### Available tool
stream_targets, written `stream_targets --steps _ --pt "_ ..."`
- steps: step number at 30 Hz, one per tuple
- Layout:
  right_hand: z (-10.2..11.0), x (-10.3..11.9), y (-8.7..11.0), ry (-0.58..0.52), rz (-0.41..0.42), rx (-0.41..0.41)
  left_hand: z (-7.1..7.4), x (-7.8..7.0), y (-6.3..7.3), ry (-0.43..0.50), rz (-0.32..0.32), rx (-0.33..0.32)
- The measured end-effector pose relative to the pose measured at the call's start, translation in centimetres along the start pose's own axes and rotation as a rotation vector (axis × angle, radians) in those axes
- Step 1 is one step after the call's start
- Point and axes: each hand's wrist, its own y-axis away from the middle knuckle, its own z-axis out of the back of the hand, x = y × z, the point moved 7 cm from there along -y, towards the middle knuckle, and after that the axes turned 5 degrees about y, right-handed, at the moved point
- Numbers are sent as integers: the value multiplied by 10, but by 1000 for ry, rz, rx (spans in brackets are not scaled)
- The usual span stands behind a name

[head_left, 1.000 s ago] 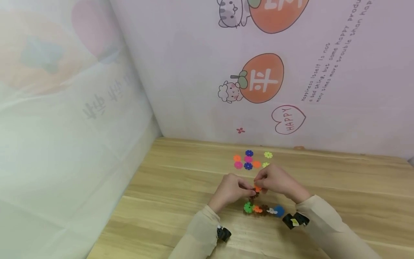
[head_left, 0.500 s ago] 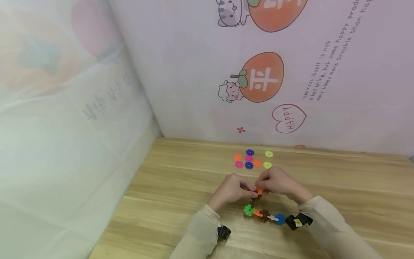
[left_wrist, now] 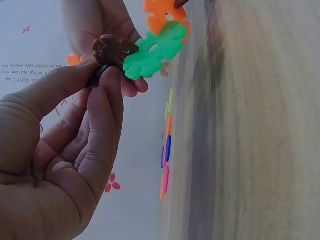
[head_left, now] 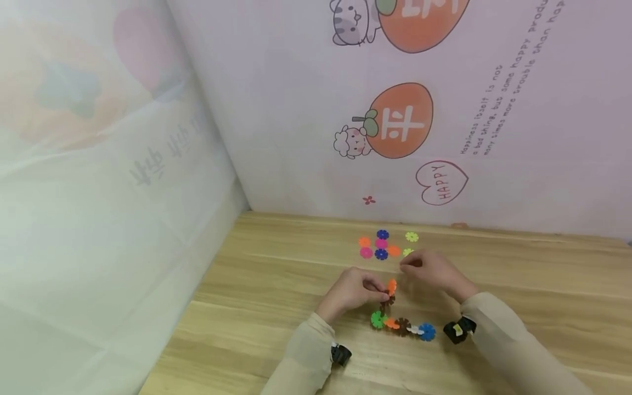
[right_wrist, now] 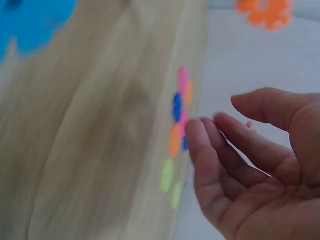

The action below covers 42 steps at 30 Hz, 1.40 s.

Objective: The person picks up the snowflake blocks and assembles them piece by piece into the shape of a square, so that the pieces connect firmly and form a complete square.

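Note:
My left hand pinches a brown interlocking snowflake disc between thumb and fingertips. An orange disc stands slotted on the upper end of it. From there the linked chain runs down to a green disc, then right through an orange disc, a brown disc and a white disc to a blue disc. In the left wrist view the green disc hangs beside the pinched brown one. My right hand is apart from the chain, its fingers bent loosely around nothing.
Loose discs lie at the back of the wooden table: blue, pink, orange and yellow. Another yellow disc is partly covered by the right hand. A printed cloth hangs behind the table.
My right hand has let go of the orange disc and drawn up and right. The orange disc now stands free on the chain, while the left hand keeps its pinch.

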Motion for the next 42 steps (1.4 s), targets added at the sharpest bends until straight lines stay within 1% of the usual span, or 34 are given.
stream_targets --steps 2,5,9,13,19,24,28,34,37,42 --pt "2 -6 -7 43 21 -37 0 1 1 6 8 4" --pt "3 -16 -18 78 33 -76 -1 2 1 13 8 9" --pt "4 -31 -28 157 3 -109 -2 4 1 24 11 2" --pt "3 -44 -33 245 0 -132 -5 6 1 34 16 -1" --pt "-1 -53 -35 267 16 -150 -7 9 1 52 24 -2" --pt "0 -51 -38 286 16 -168 -5 7 0 55 16 2" --pt "0 -49 -40 278 14 -178 -3 6 0 57 18 -3" --pt "-1 -54 -42 232 0 -179 0 8 1 72 39 -6" --pt "0 -56 -41 197 -6 -187 1 8 0 81 42 -1" --pt "2 -54 -39 119 16 -183 4 8 -1 93 40 1"
